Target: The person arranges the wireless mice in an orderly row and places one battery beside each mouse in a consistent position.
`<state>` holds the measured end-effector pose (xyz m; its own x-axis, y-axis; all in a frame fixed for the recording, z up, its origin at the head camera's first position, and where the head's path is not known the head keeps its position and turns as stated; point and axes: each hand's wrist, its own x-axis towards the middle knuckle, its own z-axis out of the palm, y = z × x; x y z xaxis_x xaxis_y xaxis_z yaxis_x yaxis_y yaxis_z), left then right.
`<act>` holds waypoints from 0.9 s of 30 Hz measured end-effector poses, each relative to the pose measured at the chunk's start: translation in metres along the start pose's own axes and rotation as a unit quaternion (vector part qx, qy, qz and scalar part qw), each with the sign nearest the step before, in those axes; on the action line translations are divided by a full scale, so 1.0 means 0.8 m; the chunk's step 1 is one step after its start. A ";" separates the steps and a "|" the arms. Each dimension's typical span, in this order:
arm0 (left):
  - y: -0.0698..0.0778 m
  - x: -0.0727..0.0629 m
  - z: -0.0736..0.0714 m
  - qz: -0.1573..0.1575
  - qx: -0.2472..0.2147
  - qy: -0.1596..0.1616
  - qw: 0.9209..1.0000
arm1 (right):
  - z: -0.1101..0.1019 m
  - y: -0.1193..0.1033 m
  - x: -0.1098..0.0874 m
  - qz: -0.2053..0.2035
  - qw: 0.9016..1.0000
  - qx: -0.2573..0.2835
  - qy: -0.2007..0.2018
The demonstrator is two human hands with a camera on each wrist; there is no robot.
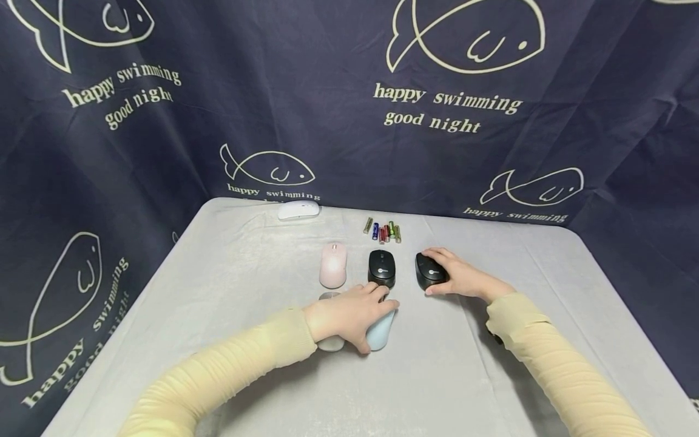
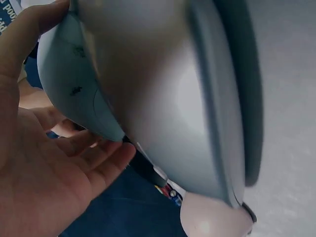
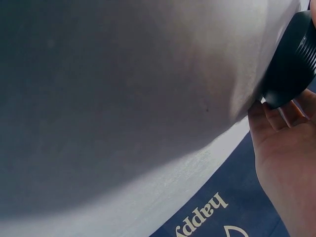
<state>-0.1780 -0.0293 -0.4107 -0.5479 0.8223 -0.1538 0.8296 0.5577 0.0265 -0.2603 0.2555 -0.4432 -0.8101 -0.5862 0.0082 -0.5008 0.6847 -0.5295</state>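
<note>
Dark blue cloth (image 1: 327,91) with pale fish on it hung behind a pale grey worktop (image 1: 437,376). Near the middle sat a light blue, smooth plastic mouse (image 1: 380,334), under the left hand (image 1: 357,312). That hand was bent round it and had hold of it, with the thumb at the near end. The right hand (image 1: 464,276) was curled round a black, rounded mouse (image 1: 428,270), fingers at the far end and thumb at the near end. Both hands were open just as wide as their mouse.

It looked like the step was picking up mice or putting them down; I could not tell which. Next, lifting would call for a snug grip, and leaving them for loose fingers. The left hand would need care, as a grey mouse (image 1: 331,345) lay under its wrist and a second black mouse (image 1: 381,267) sat just past its fingers. Farther out were a pink mouse (image 1: 333,267), small shiny batteries (image 1: 386,233) and a flat white mouse (image 1: 298,210).
</note>
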 end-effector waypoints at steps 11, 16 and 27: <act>0.019 0.006 0.001 -0.052 -0.014 0.013 0.998 | 0.000 0.000 0.000 -0.003 1.000 -0.001 -0.001; 0.023 0.012 0.006 -0.075 -0.021 0.029 0.997 | -0.001 0.000 0.000 0.000 1.000 -0.003 -0.002; 0.032 0.018 0.005 -0.103 -0.025 0.028 0.994 | 0.000 -0.003 0.000 0.000 1.000 -0.006 -0.002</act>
<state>-0.1647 -0.0035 -0.4164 -0.7116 0.6946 -0.1059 0.6939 0.7184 0.0489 -0.2591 0.2537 -0.4414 -0.8089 -0.5880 0.0058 -0.5048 0.6893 -0.5197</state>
